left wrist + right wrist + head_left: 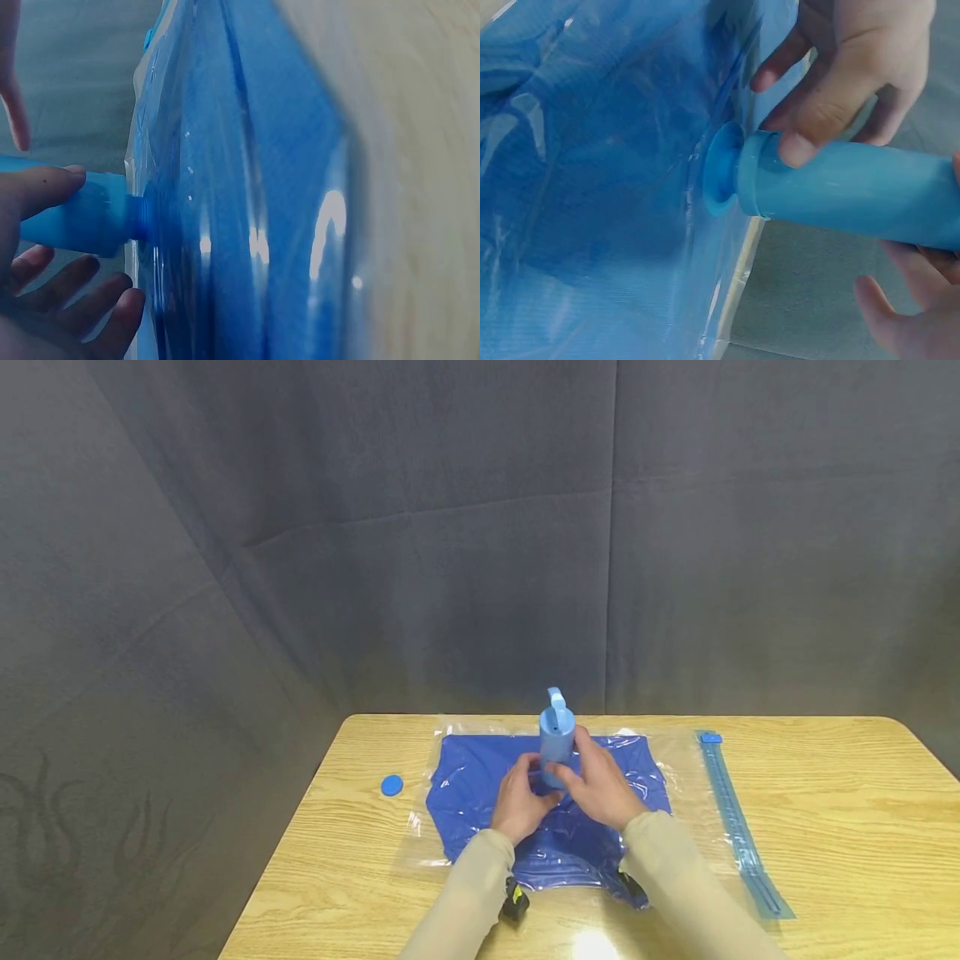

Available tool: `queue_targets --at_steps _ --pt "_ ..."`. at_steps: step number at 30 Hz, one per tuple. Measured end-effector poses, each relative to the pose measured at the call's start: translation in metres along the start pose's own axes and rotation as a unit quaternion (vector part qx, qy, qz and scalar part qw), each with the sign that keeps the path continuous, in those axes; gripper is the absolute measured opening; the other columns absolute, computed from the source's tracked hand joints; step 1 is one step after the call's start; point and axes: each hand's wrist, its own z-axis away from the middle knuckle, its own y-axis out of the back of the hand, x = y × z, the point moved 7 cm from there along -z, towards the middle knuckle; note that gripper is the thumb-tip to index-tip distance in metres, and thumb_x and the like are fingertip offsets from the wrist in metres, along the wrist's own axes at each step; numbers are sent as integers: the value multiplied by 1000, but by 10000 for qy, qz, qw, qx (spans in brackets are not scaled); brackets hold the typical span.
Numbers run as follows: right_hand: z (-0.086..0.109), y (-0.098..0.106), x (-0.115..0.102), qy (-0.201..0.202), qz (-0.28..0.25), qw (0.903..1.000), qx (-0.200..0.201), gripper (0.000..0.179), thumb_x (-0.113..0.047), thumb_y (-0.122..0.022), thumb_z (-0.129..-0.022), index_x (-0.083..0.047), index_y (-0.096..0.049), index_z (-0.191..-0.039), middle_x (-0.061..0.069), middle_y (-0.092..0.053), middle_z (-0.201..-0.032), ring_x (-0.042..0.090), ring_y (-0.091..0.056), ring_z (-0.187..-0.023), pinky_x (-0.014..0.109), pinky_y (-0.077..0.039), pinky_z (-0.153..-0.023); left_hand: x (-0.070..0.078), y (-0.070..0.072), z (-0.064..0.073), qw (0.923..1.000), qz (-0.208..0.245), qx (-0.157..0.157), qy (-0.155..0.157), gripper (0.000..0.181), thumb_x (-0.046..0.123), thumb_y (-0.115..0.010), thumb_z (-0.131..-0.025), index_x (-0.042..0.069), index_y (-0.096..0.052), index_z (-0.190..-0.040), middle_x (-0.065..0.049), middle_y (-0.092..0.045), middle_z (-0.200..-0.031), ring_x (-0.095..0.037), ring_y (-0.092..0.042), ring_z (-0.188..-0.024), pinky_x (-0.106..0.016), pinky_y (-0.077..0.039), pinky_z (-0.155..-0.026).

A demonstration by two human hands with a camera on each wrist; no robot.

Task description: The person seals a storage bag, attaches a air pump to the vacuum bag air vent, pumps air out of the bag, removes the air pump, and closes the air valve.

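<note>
A light blue hand pump (557,735) with a looped handle on top stands upright on a clear vacuum storage bag (690,793). Blue fabric (472,785) fills the bag. Low on the pump, my left hand (519,802) holds it near the base, thumb on one side and the other fingers loosely curved. Higher up, my right hand (606,787) grips the barrel from the right, its thumb across the front. In the right wrist view the pump's lower end meets a round blue valve (718,169) on the bag.
A blue round cap (392,785) lies on the wooden table (322,860), left of the bag. Along the bag's right edge runs a blue zip strip (738,831) with a slider (711,738) at its far end. A grey curtain (480,568) hangs behind the table.
</note>
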Motion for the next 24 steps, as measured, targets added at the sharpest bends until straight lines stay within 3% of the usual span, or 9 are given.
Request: queue_targets --at_steps 5,10,12,18,21,24 --pt "-2 7 -7 135 69 9997 211 48 -12 -65 -90 -4 -42 -131 25 -61 -124 42 -59 -116 57 -47 -96 -5 2 1 9997 -248 63 18 58 13 -81 -73 6 -54 -124 -15 -63 -124 -32 -63 -113 -41 -51 -97" --pt "-2 8 -8 93 85 9996 246 48 -14 -66 -90 -5 -43 -131 24 -62 -123 42 -59 -115 58 -48 -95 -9 8 4 9939 -1064 211 206 61 21 -83 -71 8 -56 -124 -12 -65 -121 -30 -62 -113 -48 -45 -96" --pt "-2 8 -6 61 105 9996 272 49 -14 -67 -90 -4 -43 -131 24 -62 -124 42 -59 -115 58 -48 -95 -10 10 6 9895 -1395 196 337 64 26 -83 -70 8 -56 -126 -13 -63 -126 -33 -58 -120 -52 -40 -98" --pt "0 9 -2 -71 100 9992 383 51 -17 -68 -89 -3 -43 -132 23 -62 -123 40 -60 -114 56 -49 -94 -18 10 12 9759 -1999 -221 841 83 42 -84 -68 9 -50 -137 -22 -32 -154 -50 -22 -143 -68 -17 -110" --pt "0 12 3 -308 80 9986 425 55 -24 -68 -90 -3 -43 -134 22 -62 -122 38 -61 -112 55 -50 -92 -25 7 14 9697 -2113 -496 1122 89 48 -82 -69 11 -46 -141 -22 -23 -158 -50 -12 -145 -72 -10 -110" --pt "1 16 7 -569 86 9970 516 58 -32 -67 -90 -4 -42 -136 20 -62 -122 35 -61 -110 53 -51 -90 -29 6 14 9673 -2124 -618 1242 90 51 -81 -70 11 -46 -142 -23 -23 -158 -50 -10 -146 -73 -8 -110"
